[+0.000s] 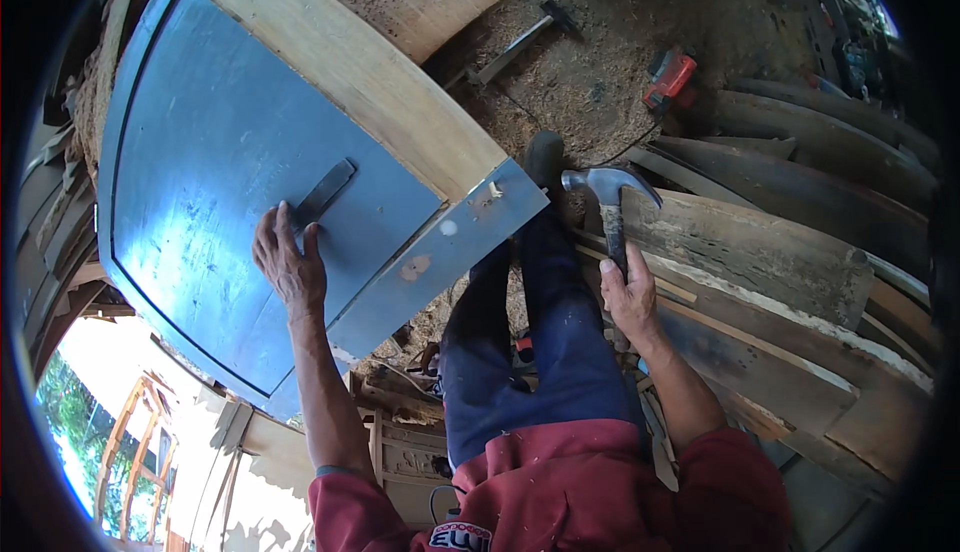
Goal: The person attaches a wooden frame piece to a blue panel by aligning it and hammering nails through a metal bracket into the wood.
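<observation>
The person's right hand [632, 297] is closed around the handle of a claw hammer [606, 188], fingers wrapped about the grip and the thumb lying along it. The hammer stands up from the fist, its head above the hand with the striking face toward the left and the claw curving to the right. It is near the end of a blue door [215, 167] but apart from it.

The left hand [290, 262] is over the door's blue face, the fingers loosely bent and close together, the thumb set apart from them by a narrow gap. The index finger reaches the lower end of a dark flat bar [328, 188], which slants up and to the right across the panel; whether the fingers grip the bar or only touch it cannot be told.

The door lies to the left of the person's legs [535, 352], with a strip of bare wood [345, 67] along its upper right side and pale patches on the blue frame. Beyond it, a metal-handled tool [515, 47] and a red power tool [670, 79] lie on ground strewn with shavings. Weathered boards [760, 252] are stacked on the right.
</observation>
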`<action>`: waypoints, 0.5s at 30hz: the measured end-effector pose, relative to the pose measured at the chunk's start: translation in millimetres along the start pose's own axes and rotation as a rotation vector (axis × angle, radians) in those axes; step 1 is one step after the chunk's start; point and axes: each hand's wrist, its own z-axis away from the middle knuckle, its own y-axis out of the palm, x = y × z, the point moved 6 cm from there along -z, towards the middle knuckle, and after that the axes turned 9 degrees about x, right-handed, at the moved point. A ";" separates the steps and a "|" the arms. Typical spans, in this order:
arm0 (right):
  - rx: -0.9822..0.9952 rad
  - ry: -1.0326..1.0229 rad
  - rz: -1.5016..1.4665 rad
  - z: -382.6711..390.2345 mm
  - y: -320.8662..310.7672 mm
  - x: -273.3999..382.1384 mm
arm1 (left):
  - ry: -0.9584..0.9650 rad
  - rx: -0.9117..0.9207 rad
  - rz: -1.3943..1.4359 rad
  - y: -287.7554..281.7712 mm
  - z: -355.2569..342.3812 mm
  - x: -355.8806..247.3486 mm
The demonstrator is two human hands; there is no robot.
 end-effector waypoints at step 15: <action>0.061 0.181 -0.228 7.6 13.3 -6.0 | 0.160 0.377 0.351 -18.6 -38.5 -35.7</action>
